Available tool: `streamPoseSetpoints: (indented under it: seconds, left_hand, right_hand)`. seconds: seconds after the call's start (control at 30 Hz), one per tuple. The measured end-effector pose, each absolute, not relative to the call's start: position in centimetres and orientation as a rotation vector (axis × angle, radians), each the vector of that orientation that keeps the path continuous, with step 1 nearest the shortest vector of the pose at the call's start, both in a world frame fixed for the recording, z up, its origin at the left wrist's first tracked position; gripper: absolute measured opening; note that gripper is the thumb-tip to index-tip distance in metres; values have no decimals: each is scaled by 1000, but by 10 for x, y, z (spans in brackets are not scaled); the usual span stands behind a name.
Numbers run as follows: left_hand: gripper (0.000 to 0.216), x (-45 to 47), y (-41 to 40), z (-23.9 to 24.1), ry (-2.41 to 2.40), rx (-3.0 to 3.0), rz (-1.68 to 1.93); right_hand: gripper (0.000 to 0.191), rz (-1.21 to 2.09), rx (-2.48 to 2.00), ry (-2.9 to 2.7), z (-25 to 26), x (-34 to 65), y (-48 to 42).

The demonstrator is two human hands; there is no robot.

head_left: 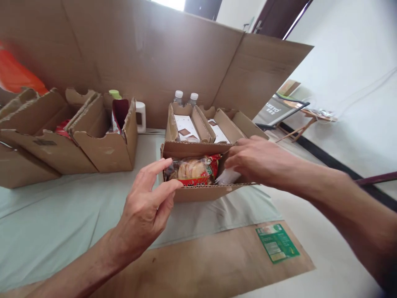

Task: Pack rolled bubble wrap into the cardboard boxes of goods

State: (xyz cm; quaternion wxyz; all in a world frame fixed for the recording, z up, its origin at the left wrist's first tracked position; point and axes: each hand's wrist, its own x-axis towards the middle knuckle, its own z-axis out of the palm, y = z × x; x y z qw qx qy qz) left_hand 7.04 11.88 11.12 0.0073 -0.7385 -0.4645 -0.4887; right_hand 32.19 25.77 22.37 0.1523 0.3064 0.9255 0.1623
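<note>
A white wall (350, 66) stands past the tabletop (198, 265), whose front edge pokes out bare from a green cloth (68, 219). Near the right edge sits a brown box (198, 195). The left hand (149, 198), fingers apart, is at its left end. Inside lie a snack bag (195, 169) and white plastic (228, 177), which the right hand (249, 159) pinches.

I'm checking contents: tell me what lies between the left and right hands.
In the head view, a red-printed snack packet and translucent white plastic lie inside the cardboard box, between left hand and right hand.
</note>
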Motion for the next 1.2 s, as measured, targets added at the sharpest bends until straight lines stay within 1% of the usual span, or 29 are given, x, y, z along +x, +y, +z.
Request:
streamPoseSetpoints:
  seconds: [0.07, 0.17, 0.23, 0.3, 0.37, 0.47, 0.5, 0.53, 0.6, 0.63, 0.7, 0.77, 0.83, 0.9, 0.97, 1.07, 1.13, 1.2]
  left_hand:
    - [24, 71, 118, 111, -1455, -2305, -1540]
    - [23, 72, 120, 113, -1450, -2317, -1548]
    - [25, 73, 121, 114, -1445, -2321, -1563]
    - [27, 73, 119, 112, -1465, -2300, -1611]
    - [35, 71, 114, 106, -1546, -2244, -1708]
    - [68, 67, 108, 90, -1872, -2203, -1891]
    - [76, 66, 109, 84, -2006, -2207, -1953]
    - [81, 67, 112, 77, -2119, -2216, -2022]
    - [85, 72, 122, 66, -2227, -2265, -2191]
    - [84, 76, 128, 61, -2222, -2304, -2289]
    - [80, 83, 132, 54, -2173, -2374, -2479]
    - [78, 84, 121, 48, -2139, -2364, -2619]
    - [76, 74, 92, 46, -2189, -2264, -2643]
    - [72, 53, 55, 49, -2324, -2106, -2545]
    - [65, 30, 29, 58, -2420, -1880, -2427]
    - [63, 10, 26, 78, -2292, -1734, -2403]
    - [67, 15, 38, 85, -2147, -1833, -2473]
    - [70, 29, 43, 83, -2093, -1990, -2507]
  right_hand:
    - [23, 309, 885, 2562, 202, 306, 265]
    - [25, 90, 962, 2582, 180, 296, 272]
    - [22, -96, 1001, 2669, 182, 305, 271]
    - [23, -251, 1092, 2830, 194, 328, 262]
    - [25, -253, 1392, 3017, 207, 358, 245]
    - [25, -121, 2120, 3081, 199, 398, 215]
    - [26, -191, 2299, 3051, 187, 406, 207]
    - [31, -355, 2395, 3017, 171, 410, 202]
    - [50, -832, 2353, 2993, 134, 407, 196]
    - [56, -1038, 2287, 2985, 116, 401, 194]
    - [61, -1269, 2276, 2964, 88, 383, 185]
    - [63, -1301, 2419, 2923, 73, 364, 167]
    - [65, -1256, 2512, 2914, 69, 344, 142]
    - [64, -1272, 2416, 2985, 73, 323, 120]
    - [62, -1358, 2213, 3084, 82, 298, 111]
    - [63, -1536, 2003, 3194, 99, 272, 122]
    - [62, -1557, 2089, 3219, 104, 272, 132]
    - [52, -1473, 2268, 3204, 104, 284, 132]
